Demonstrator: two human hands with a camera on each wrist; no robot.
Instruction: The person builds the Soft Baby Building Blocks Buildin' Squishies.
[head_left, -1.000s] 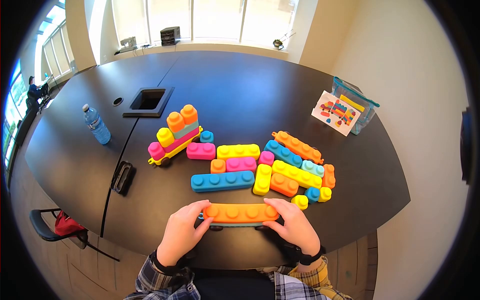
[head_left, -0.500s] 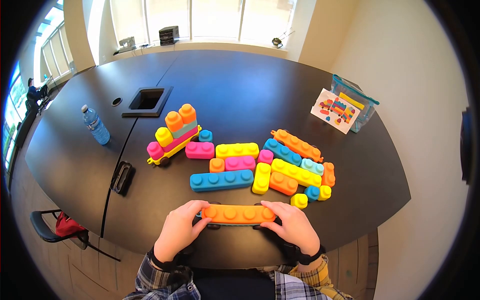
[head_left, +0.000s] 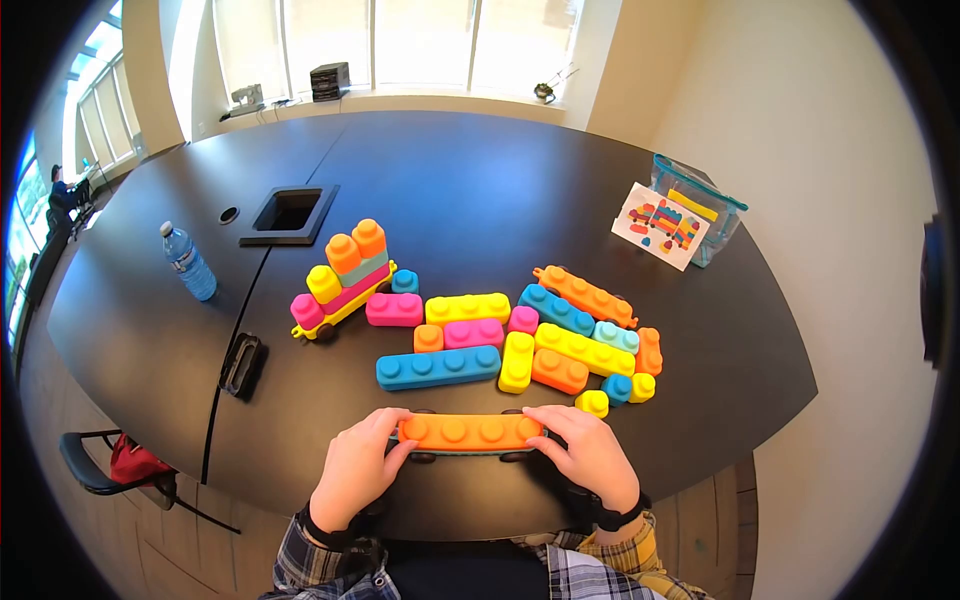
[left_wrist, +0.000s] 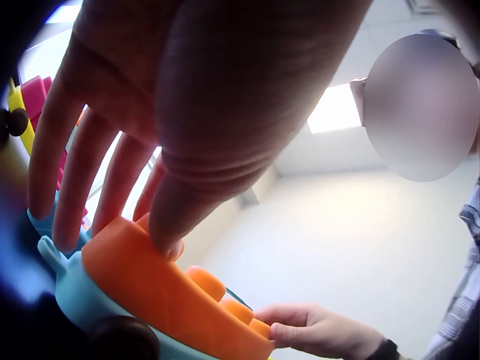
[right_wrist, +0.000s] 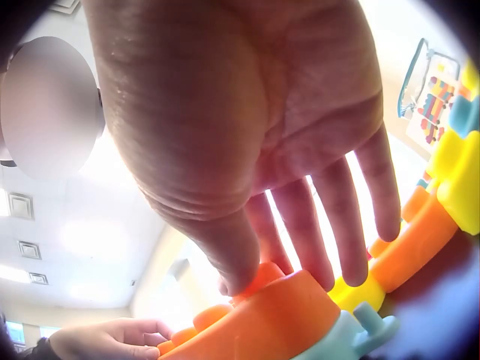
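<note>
The orange block, seated on a light-blue wheeled base, is held directly between the two sets of fingers, its long axis running from left to right. Its ends are pinched by the left hand and the right hand, neither being nearer. Its studs are pointed upward. Just beyond the fingers, a long blue block is laid on the worktop.

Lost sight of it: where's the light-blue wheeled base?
In the head view, the light-blue wheeled base is at lower centre, under the long orange block, between left hand and right hand, with the nearer long blue block just beyond.
</note>
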